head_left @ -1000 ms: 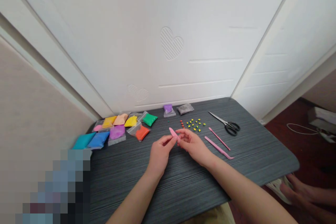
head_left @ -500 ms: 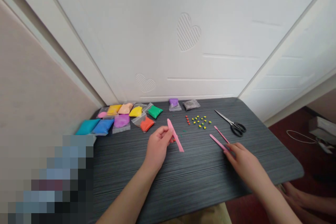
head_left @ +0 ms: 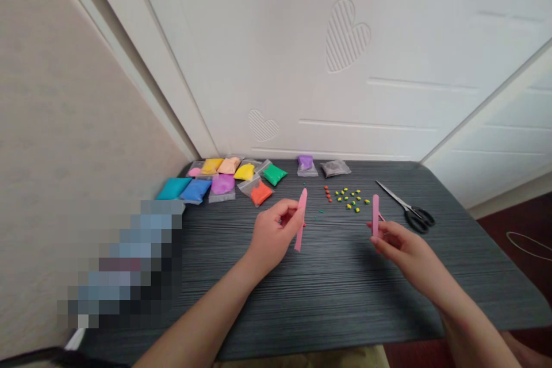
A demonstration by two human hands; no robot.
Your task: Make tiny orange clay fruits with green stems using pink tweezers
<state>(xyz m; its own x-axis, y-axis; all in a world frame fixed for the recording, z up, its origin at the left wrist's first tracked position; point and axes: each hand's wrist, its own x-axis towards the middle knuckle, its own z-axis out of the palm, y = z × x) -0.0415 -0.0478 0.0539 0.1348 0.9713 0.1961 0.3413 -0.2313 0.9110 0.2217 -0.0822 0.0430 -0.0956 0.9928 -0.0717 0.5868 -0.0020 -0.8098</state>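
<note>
My left hand (head_left: pixel 276 233) pinches a pink plastic clay knife (head_left: pixel 301 218) between thumb and fingers, its blade upright above the table. On the right, my right hand (head_left: pixel 401 247) is closed on a flat pink modelling tool (head_left: pixel 375 213), held upright. A sliver of a thinner pink tool (head_left: pixel 381 217) shows behind it; I cannot tell whether it is held too. Between the hands and farther back lie several small yellow-and-green clay pieces (head_left: pixel 353 202) and a short row of orange clay bits (head_left: pixel 328 194). More orange is partly hidden behind my left fingers.
Black-handled scissors (head_left: pixel 409 210) lie right of the clay pieces. Bags of coloured clay, such as green (head_left: pixel 274 174), orange (head_left: pixel 260 192) and blue (head_left: pixel 195 190), sit at the back left. Purple (head_left: pixel 306 164) and grey (head_left: pixel 335 168) bags lie by the white panel. The dark table (head_left: pixel 323 299) has a rounded right corner.
My right hand has raised the flat pink tool off the table and turned it upright. My left hand has tilted the clay knife the other way. The view has shifted left.
</note>
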